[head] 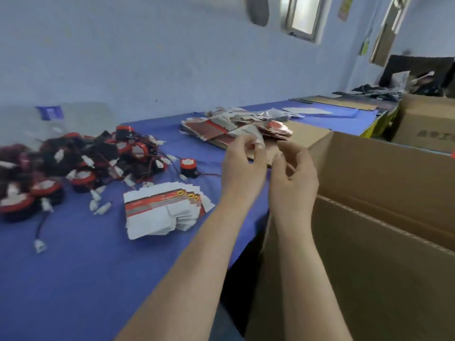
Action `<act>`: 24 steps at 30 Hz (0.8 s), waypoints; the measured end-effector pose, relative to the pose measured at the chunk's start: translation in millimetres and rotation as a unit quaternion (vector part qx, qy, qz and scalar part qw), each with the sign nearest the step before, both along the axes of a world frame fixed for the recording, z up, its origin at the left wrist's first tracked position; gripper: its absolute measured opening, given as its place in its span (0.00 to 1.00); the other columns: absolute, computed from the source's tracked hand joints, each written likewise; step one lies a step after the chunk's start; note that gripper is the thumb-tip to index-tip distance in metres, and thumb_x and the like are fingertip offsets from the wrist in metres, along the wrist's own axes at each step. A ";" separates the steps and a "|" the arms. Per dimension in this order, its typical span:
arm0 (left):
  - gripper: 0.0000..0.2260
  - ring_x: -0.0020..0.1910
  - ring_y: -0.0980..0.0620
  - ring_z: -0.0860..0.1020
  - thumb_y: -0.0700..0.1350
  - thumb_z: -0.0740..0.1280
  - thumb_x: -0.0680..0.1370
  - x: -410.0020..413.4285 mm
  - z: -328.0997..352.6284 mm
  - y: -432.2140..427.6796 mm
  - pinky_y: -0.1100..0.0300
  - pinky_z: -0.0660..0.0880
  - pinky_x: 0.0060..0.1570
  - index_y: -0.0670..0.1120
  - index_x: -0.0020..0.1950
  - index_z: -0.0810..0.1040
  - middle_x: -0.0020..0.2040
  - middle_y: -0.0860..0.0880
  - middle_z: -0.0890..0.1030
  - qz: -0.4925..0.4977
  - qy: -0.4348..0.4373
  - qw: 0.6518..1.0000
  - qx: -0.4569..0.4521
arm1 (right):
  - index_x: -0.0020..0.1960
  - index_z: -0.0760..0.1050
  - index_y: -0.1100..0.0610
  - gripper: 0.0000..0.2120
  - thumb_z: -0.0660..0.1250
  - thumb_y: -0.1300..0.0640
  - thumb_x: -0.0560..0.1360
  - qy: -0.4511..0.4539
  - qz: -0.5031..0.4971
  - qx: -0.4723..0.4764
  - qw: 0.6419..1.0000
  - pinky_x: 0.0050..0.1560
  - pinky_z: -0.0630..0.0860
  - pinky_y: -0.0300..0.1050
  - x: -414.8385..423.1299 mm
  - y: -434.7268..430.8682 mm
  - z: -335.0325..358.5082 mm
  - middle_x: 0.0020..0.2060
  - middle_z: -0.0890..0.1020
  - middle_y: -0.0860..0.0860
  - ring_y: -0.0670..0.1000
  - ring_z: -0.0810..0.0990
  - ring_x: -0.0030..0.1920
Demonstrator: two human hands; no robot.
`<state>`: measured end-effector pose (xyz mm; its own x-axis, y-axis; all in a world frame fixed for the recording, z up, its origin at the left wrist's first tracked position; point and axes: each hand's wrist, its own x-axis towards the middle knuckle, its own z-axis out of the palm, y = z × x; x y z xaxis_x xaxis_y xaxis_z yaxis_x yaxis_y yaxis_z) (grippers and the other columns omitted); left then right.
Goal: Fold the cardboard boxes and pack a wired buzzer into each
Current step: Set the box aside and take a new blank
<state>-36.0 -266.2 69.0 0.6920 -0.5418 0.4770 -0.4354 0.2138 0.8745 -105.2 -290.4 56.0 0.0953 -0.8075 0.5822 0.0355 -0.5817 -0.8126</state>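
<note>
No wording can be read in this blurred view.
The fanned stack of white-and-red flat cardboard box blanks (pixel 162 207) carries round yellow emblems and fine print lines, too smeared to read. The brown corrugated carton (pixel 428 129) at far right bears dark blocky characters, also illegible. A blue label (pixel 50 112) on the clear plastic bag (pixel 81 116) and a yellow-pink wall poster (pixel 344 7) show only colour. The greyish-white blank (pixel 257 140) pinched by the left hand (pixel 242 166) shows no legible print.

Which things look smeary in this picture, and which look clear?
Head view: the buzzer pile near the left edge is smeared with blur, while the stack of flat boxes nearer the middle looks sharper; head view again: the window up top is washed out white.
</note>
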 end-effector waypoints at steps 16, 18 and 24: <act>0.11 0.49 0.47 0.78 0.40 0.63 0.78 173.1 -109.7 122.8 0.53 0.77 0.48 0.42 0.60 0.74 0.54 0.46 0.80 0.225 0.236 0.937 0.122 | 0.69 0.67 0.53 0.22 0.48 0.45 0.82 0.532 0.132 -0.024 0.836 0.72 0.42 0.64 173.7 62.7 -111.8 0.73 0.64 0.49 0.53 0.54 0.75; 0.15 0.48 0.49 0.78 0.40 0.66 0.78 179.4 -106.1 127.3 0.57 0.78 0.45 0.42 0.64 0.72 0.55 0.46 0.79 0.241 0.231 0.938 0.092 | 0.67 0.69 0.51 0.18 0.51 0.46 0.81 0.492 0.168 -0.023 0.854 0.72 0.44 0.63 174.1 63.6 -108.3 0.71 0.68 0.49 0.53 0.56 0.75; 0.04 0.45 0.58 0.79 0.43 0.64 0.80 199.2 -82.2 168.5 0.66 0.71 0.39 0.50 0.52 0.76 0.47 0.54 0.81 0.224 0.090 0.969 0.050 | 0.73 0.61 0.51 0.24 0.62 0.51 0.79 0.239 0.263 0.040 0.934 0.59 0.64 0.36 184.9 70.7 -78.5 0.67 0.72 0.45 0.49 0.69 0.68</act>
<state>163.2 -97.7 -13.2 0.9361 -0.2042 0.2863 -0.3024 -0.0516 0.9518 79.8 -219.7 -22.5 0.7246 -0.6147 0.3114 -0.0787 -0.5228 -0.8488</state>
